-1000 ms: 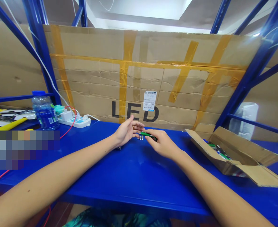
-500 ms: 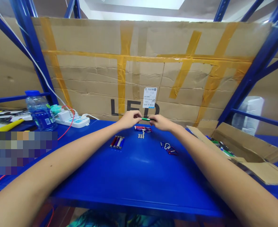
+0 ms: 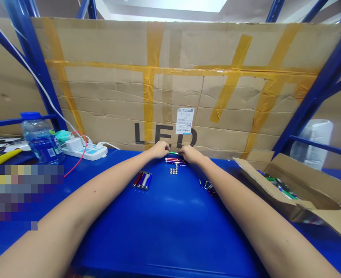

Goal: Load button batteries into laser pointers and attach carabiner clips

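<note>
A slim green pen (image 3: 174,153) lies level between my hands at the back of the blue table. My left hand (image 3: 160,149) pinches its left end, and my right hand (image 3: 189,153) pinches the other end. Just in front of it are several red and purple pens (image 3: 172,160) laid side by side. Nearer still sit small silver button cells (image 3: 173,171) in neat rows. To the left is a row of small metal flashlights (image 3: 142,180) in red, blue and silver. Carabiners (image 3: 207,185) lie on the right, partly hidden by my right forearm.
An open cardboard box (image 3: 304,193) holding pens stands at the right. At the left are a white power strip (image 3: 92,152), a red cable and a bottle of blue liquid (image 3: 43,141). A large taped cardboard carton (image 3: 115,100) walls off the back, between blue rack posts.
Both hands have lowered the green pen toward the table, just behind the row of pens. The camera view has shifted slightly, and my right forearm now covers part of the carabiners.
</note>
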`<action>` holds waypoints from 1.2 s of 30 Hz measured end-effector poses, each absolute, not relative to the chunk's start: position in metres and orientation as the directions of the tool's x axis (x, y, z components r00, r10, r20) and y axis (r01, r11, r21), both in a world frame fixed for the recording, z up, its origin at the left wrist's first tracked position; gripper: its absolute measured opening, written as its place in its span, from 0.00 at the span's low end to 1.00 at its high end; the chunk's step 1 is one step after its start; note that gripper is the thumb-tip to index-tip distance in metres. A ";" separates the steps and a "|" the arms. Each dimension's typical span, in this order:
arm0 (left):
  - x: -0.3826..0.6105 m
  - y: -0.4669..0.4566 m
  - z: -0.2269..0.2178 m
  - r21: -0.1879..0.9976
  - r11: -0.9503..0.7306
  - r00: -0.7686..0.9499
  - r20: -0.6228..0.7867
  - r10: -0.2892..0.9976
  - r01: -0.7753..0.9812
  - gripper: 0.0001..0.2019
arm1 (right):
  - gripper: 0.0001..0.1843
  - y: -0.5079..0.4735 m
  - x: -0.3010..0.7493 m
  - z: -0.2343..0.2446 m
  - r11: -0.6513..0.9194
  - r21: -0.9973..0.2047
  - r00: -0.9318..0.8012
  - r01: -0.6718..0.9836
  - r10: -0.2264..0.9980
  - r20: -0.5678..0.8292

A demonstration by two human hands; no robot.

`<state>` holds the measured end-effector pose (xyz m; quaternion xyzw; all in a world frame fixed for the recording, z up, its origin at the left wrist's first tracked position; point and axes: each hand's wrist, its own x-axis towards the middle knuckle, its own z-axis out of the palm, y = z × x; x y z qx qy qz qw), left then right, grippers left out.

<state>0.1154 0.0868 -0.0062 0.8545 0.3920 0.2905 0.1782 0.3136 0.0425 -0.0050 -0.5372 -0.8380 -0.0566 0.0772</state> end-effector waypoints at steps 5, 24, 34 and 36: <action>0.114 0.092 -0.010 0.564 -0.586 0.540 0.271 0.797 0.582 0.03 | 0.17 0.040 0.310 -0.008 0.421 0.017 -0.418 0.907 0.893 0.166; 0.114 0.083 -0.002 0.529 -0.559 0.544 0.204 0.814 0.639 0.04 | 0.24 0.030 0.307 -0.005 0.428 -0.049 -0.414 0.903 0.893 0.176; 0.045 0.010 0.016 0.445 -0.714 0.745 0.140 0.652 0.541 0.08 | 0.19 -0.074 0.267 0.017 0.686 -0.079 -0.625 0.723 0.698 0.349; 0.032 -0.006 0.017 0.437 -0.703 0.749 0.092 0.656 0.561 0.09 | 0.17 -0.104 0.247 0.011 0.751 -0.036 -0.707 0.659 0.636 0.309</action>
